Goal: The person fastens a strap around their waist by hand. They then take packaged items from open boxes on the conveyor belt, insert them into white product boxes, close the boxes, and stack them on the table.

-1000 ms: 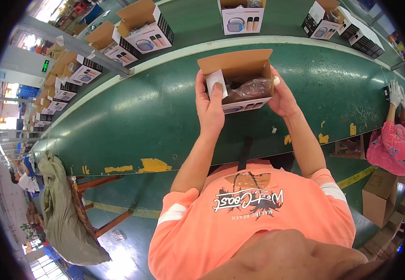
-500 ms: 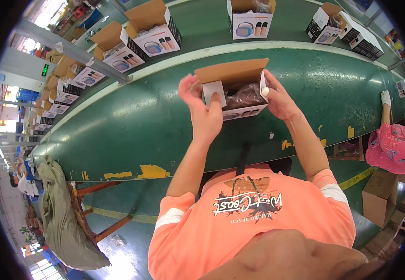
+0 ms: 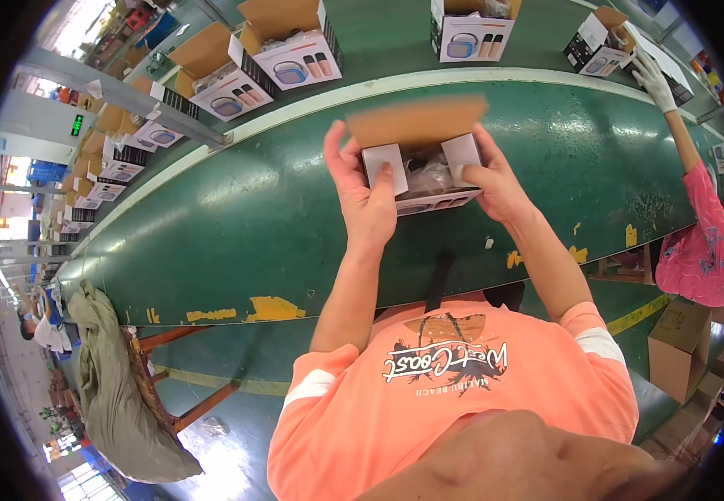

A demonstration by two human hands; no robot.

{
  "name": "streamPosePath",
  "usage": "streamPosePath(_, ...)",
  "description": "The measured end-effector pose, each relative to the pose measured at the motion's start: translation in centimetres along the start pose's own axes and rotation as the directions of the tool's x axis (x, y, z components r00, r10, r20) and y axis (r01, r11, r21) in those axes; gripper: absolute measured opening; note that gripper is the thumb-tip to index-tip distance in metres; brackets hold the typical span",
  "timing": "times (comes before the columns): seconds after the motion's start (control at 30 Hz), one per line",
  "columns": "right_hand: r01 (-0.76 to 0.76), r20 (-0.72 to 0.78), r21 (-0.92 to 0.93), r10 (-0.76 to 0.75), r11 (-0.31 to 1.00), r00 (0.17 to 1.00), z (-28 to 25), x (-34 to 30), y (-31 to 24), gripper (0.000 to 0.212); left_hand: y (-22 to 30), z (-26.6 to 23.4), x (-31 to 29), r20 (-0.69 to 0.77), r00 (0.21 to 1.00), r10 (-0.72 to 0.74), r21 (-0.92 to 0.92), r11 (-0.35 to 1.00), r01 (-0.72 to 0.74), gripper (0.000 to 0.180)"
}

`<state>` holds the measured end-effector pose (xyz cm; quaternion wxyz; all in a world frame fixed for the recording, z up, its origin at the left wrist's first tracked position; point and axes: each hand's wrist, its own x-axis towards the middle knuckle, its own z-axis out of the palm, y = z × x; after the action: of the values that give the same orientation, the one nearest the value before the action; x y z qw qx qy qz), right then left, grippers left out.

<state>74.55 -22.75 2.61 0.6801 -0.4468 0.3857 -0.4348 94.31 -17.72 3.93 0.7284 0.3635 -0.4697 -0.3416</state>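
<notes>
A small printed cardboard box point(image 3: 439, 201) is held open side up over the green table, its brown lid flap point(image 3: 416, 122) standing up at the far side and smeared by motion. My left hand point(image 3: 362, 196) grips its left end, thumb on the white left side flap point(image 3: 385, 165). At the other end my right hand point(image 3: 500, 185) has its fingers outside and its thumb on the right side flap point(image 3: 461, 154). Both side flaps are folded inward. Between them shows something wrapped in clear plastic point(image 3: 430, 177); its kind is hard to make out.
Beyond the green table's point(image 3: 237, 217) pale rim stand several open boxes, among them one box point(image 3: 470, 37) straight ahead. At the right, a co-worker's gloved hand point(image 3: 653, 81) touches a box. A green cloth point(image 3: 111, 376) hangs at left; a carton point(image 3: 679, 346) sits on the floor.
The right side flap has folded inward under my right thumb. The lid flap is moving. Boxes beyond the rim have shifted right, and a co-worker's gloved hand has reached out to one.
</notes>
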Motion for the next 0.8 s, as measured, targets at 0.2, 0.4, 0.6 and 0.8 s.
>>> streamPosePath(0.2,0.854,0.550,-0.093,-0.688,0.512,0.473,-0.3,1.6,0.3,0.073,-1.3,-3.7,-0.7,0.088,0.992,0.095,0.064,0.993,-0.101,0.038)
streamPosePath(0.4,0.732,0.623,-0.488,-0.397,0.476,0.674,0.7,-2.3,-3.7,0.049,6.1,-6.6,0.6,0.523,0.825,-0.213,0.431,0.902,-0.040,0.047)
streamPosePath(0.6,0.755,0.641,-0.595,-0.404,0.277,0.653,2.2,-1.3,-3.7,0.042,5.5,-7.8,1.0,0.577,0.816,-0.032,0.556,0.747,-0.365,0.053)
streamPosePath(0.8,0.812,0.683,-0.468,-0.441,0.348,0.582,2.6,-0.7,-4.3,0.031,6.2,-7.6,1.6,0.545,0.836,-0.066,0.548,0.783,-0.295,0.047)
